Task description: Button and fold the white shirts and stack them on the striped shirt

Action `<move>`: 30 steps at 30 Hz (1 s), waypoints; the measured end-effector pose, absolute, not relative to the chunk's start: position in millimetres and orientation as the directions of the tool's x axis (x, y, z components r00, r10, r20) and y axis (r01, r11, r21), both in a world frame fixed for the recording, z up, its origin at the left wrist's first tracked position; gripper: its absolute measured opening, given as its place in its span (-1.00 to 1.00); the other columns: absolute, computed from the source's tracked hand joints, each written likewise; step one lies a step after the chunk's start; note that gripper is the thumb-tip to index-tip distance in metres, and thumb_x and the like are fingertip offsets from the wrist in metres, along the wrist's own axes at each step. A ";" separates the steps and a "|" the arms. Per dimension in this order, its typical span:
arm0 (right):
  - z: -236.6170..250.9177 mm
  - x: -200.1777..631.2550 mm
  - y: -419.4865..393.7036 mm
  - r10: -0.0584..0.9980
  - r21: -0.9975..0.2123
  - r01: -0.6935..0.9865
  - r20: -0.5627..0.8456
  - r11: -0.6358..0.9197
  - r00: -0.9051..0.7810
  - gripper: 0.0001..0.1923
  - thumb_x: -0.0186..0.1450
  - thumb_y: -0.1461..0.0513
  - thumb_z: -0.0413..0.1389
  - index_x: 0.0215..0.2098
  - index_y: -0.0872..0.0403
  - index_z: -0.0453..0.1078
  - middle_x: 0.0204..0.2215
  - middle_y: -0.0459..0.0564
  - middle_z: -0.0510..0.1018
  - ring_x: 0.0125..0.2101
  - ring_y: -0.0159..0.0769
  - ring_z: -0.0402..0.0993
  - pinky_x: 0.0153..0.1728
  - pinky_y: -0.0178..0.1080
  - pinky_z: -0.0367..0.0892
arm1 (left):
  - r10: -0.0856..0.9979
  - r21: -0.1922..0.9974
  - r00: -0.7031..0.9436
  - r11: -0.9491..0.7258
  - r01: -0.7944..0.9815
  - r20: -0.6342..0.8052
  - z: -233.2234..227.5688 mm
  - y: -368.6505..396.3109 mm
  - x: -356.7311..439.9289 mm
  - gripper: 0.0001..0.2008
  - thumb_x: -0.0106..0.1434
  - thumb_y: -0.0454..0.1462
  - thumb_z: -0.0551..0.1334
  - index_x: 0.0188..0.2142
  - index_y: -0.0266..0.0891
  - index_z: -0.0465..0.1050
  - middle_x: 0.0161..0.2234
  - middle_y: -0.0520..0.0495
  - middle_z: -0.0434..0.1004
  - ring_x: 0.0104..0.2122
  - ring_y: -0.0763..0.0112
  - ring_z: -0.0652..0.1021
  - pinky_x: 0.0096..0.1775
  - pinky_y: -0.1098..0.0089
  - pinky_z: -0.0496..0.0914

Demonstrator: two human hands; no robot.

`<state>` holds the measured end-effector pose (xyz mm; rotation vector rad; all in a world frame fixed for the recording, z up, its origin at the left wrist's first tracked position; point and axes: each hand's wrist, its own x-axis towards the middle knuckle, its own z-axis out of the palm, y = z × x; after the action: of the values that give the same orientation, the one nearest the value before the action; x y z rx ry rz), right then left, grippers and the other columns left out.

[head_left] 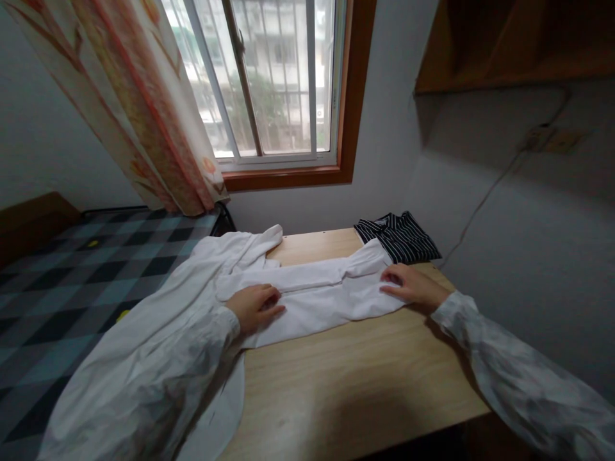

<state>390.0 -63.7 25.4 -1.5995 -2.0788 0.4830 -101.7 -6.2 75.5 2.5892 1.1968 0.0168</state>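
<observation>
A white shirt (312, 296) lies over the wooden table (336, 390), one sleeve stretched flat to the right. Its body bunches at the left and hangs over the table's edge beside the bed. My left hand (254, 308) rests on the sleeve near the body, fingers loosely curved and the thumb apart. At the sleeve's far right end is my right hand (416, 286), palm side down, with a gap between thumb and fingers. Its fingertips touch or nearly touch the white cloth. A folded black-and-white striped garment (408, 237) sits just beyond the right hand.
A bed with a dark checked sheet (57, 301) stands left of the table. Behind are a barred window (278, 83) and a patterned curtain (144, 102). A wooden shelf (519, 51) hangs at upper right, above a wall socket with a cable (485, 192).
</observation>
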 end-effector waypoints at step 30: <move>-26.9 408.4 -43.1 0.964 -0.492 0.854 0.262 0.166 -0.036 -0.77 0.47 0.00 0.09 -0.14 -0.04 0.43 -0.24 0.01 0.69 -0.24 -0.08 0.61 -0.20 -0.21 0.34 | 0.853 0.368 0.482 -0.391 0.844 -0.198 65.1 49.1 -177.3 -0.54 0.19 0.18 0.25 -0.34 -0.17 0.47 -0.52 0.05 0.34 -0.45 0.32 0.37 -0.36 0.34 0.21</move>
<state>408.4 -43.1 -26.9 -1.7156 -1.9173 0.2703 -177.3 49.1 65.1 2.3146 1.4117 0.0321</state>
